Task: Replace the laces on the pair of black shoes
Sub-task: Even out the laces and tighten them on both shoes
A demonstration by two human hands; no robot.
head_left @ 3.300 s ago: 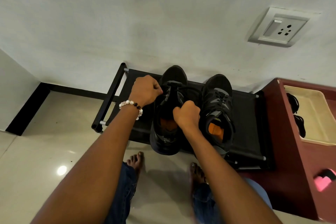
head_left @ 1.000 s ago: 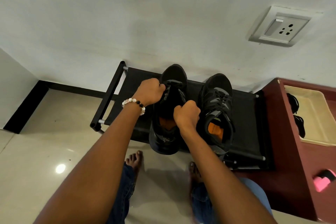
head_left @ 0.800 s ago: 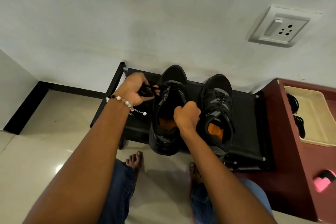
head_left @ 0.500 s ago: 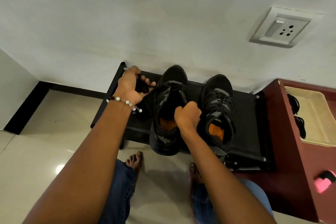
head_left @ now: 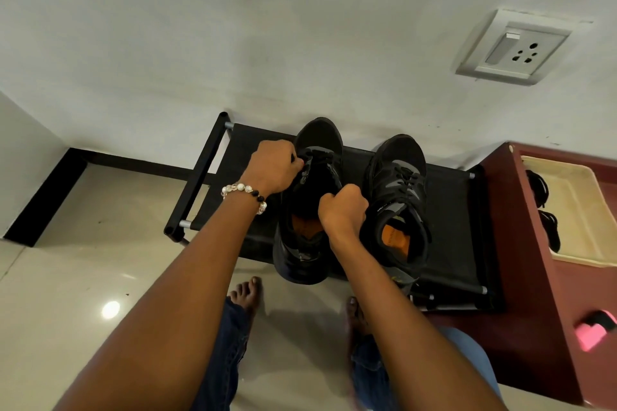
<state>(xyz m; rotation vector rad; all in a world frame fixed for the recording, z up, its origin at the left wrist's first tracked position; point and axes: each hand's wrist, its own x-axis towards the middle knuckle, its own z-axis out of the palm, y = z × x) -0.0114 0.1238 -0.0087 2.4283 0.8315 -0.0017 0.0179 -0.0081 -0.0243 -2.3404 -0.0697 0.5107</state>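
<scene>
- On the black rack (head_left: pixel 450 233) against the wall, we are working on the left shoe (head_left: pixel 309 210) of the pair, which is lying with its toe toward the wall and its heel hanging over the rack's near edge toward us.
- We are curling our left hand (head_left: pixel 272 167) just beside the shoe's left flank, up by the toe-end eyelets, and its fingertips are pinching the black lace (head_left: pixel 315 157) there; how much lace is inside the fist we cannot tell.
- We are closing our right hand (head_left: pixel 344 210) over the shoe's right collar, nearer the heel, and a strand is running from it up toward the eyelets, so it appears to be gripping lace as well as steadying the shoe.
- We are judging that the next pull turns on this: the shoe's long axis is running away from us, the lace is crossing it sideways, and our left hand is the nearer one to the toe-end eyelets, so it should be drawing outward, away from the shoe.
- Just to the right of that shoe, the right shoe (head_left: pixel 397 197) is sitting parallel to it and fully laced.
</scene>
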